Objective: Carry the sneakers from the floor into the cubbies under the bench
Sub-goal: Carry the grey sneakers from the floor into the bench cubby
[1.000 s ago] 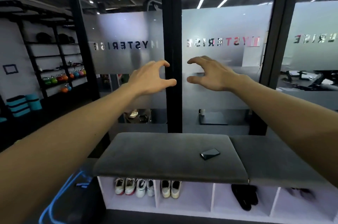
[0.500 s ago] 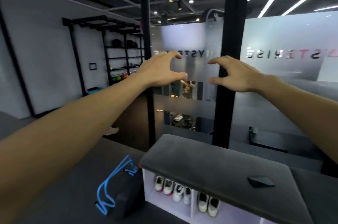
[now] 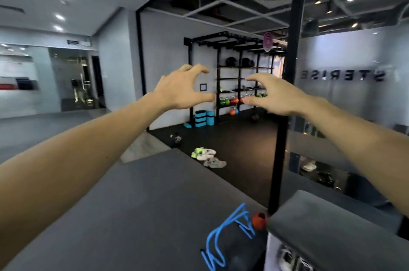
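Sneakers on open floor beyond my hands; left hand and right hand half-curled (holding nothing).

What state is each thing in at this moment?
left hand: empty, fingers loosely curled, raised
right hand: empty, fingers loosely curled, raised
sneakers on the floor: lying loose, not yet picked up
bench: cushion bare where visible
cubby: holds white sneakers
black bag with blue handles: beside the bench
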`<state>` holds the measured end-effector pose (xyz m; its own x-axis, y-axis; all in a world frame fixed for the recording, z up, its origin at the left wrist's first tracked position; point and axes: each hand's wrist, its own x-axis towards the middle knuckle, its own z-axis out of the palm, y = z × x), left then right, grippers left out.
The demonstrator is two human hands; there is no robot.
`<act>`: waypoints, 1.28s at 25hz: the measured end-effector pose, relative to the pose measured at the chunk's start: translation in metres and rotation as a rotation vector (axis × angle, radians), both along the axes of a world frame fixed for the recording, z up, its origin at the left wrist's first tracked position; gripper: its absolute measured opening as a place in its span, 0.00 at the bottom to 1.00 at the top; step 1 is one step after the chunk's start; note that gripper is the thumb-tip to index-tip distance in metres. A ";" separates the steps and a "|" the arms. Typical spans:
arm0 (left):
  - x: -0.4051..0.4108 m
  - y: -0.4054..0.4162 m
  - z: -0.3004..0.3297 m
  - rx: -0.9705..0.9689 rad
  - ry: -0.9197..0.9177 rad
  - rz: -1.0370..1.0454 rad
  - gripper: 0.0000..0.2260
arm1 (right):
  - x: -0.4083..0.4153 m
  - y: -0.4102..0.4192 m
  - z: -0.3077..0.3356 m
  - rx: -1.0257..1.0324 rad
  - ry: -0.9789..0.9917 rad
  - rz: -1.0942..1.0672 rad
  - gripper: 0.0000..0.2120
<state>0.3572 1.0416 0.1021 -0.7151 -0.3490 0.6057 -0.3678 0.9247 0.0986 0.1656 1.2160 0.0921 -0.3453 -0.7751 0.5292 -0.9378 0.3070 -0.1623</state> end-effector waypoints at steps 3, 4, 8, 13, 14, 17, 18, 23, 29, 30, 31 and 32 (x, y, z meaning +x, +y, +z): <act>0.012 -0.081 0.001 0.006 -0.014 0.019 0.30 | 0.007 -0.088 0.004 -0.002 -0.006 0.030 0.32; 0.011 -0.106 0.001 0.013 -0.021 0.023 0.30 | 0.006 -0.115 0.005 -0.006 -0.010 0.035 0.32; -0.007 -0.199 -0.013 0.052 -0.035 0.036 0.27 | -0.019 -0.202 0.000 0.026 -0.020 0.023 0.31; -0.065 -0.318 -0.042 0.089 -0.109 0.071 0.28 | -0.084 -0.307 -0.026 0.075 -0.057 0.022 0.29; -0.078 -0.339 -0.044 0.092 -0.128 0.075 0.28 | -0.100 -0.327 -0.029 0.079 -0.065 0.029 0.28; -0.131 -0.410 -0.037 0.128 -0.206 0.093 0.27 | -0.156 -0.401 -0.029 0.123 -0.088 0.047 0.26; -0.149 -0.433 -0.035 0.140 -0.240 0.098 0.27 | -0.175 -0.426 -0.029 0.150 -0.100 0.054 0.26; -0.228 -0.541 -0.031 0.194 -0.252 0.084 0.27 | -0.253 -0.540 -0.017 0.188 -0.156 0.064 0.24; -0.342 -0.687 -0.043 0.178 -0.248 0.057 0.25 | -0.363 -0.672 -0.028 0.177 -0.145 0.057 0.21; -0.362 -0.709 -0.044 0.161 -0.256 0.047 0.25 | -0.384 -0.692 -0.029 0.181 -0.142 0.039 0.21; -0.381 -0.729 -0.042 0.141 -0.269 0.035 0.25 | -0.402 -0.709 -0.027 0.190 -0.144 0.020 0.21; -0.403 -0.754 -0.039 0.125 -0.284 0.023 0.25 | -0.423 -0.730 -0.024 0.193 -0.156 -0.003 0.21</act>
<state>-0.0456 0.2879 0.0627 -0.8409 -0.4257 0.3343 -0.4171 0.9032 0.1009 -0.2574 0.4863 0.0677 -0.4136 -0.8555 0.3115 -0.9050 0.3490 -0.2432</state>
